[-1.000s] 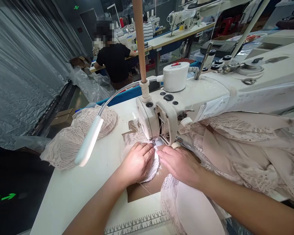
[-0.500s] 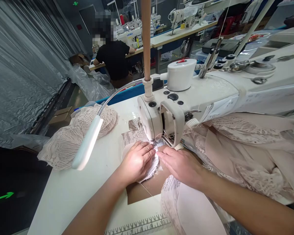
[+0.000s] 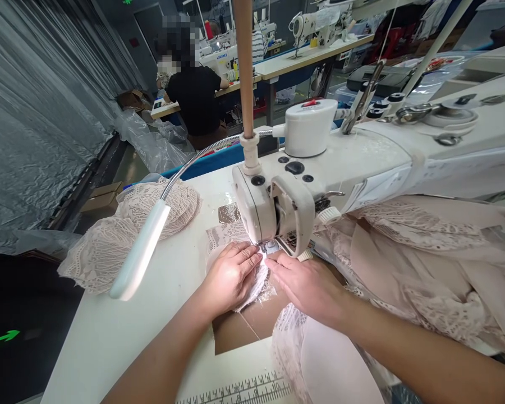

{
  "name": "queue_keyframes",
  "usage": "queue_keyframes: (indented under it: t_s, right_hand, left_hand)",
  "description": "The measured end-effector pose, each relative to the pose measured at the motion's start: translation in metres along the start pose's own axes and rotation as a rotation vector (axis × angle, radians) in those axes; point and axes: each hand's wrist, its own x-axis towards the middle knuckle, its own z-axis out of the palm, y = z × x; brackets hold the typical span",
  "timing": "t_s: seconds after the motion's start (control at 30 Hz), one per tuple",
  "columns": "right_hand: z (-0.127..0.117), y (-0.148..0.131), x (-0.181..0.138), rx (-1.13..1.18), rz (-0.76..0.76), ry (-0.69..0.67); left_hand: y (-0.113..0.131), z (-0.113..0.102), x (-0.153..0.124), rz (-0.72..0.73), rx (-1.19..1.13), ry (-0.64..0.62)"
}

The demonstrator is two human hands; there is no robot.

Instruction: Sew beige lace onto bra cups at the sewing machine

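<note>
My left hand (image 3: 229,278) lies on a small white lace piece (image 3: 256,283), its fingers pressed together and flat on the cloth just in front of the presser foot (image 3: 270,247) of a white sewing machine (image 3: 320,168). My right hand (image 3: 305,283) rests beside it, fingers flat, their tips touching the lace at the foot. Both hands press the lace down against the machine bed. More pale pink lace fabric (image 3: 425,258) is heaped under the machine arm to the right and runs down under my right forearm.
A gooseneck lamp (image 3: 141,255) reaches over the white table (image 3: 122,331) at left, above a pile of lace cups (image 3: 126,235). A printed ruler (image 3: 235,390) runs along the table's near edge. A person in black sits at another machine far behind. Plastic sheeting hangs left.
Both hands have slid slightly left with the lace, which now looks more bunched under my left fingers. The view has shifted a little.
</note>
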Motion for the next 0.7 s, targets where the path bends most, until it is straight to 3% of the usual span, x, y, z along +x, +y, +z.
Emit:
queue_keyframes:
  t_s: [0.2,0.33,0.5,0.7]
  right_hand:
    - [-0.006,0.003,-0.002,0.182,0.037,-0.019]
    - [-0.033,0.010,-0.006,0.298,0.052,-0.156]
    - [-0.065,0.014,-0.027,0.265,0.122,-0.373]
    - [-0.058,-0.001,-0.040,0.124,0.094,-0.445]
  left_hand:
    - [0.003,0.000,-0.001,-0.104,0.033,-0.035]
    - [0.002,0.003,-0.006,-0.144,0.044,-0.028]
    - [0.001,0.006,-0.010,-0.175,0.103,-0.047]
    - [0.021,-0.016,-0.010,-0.371,0.136,-0.106]
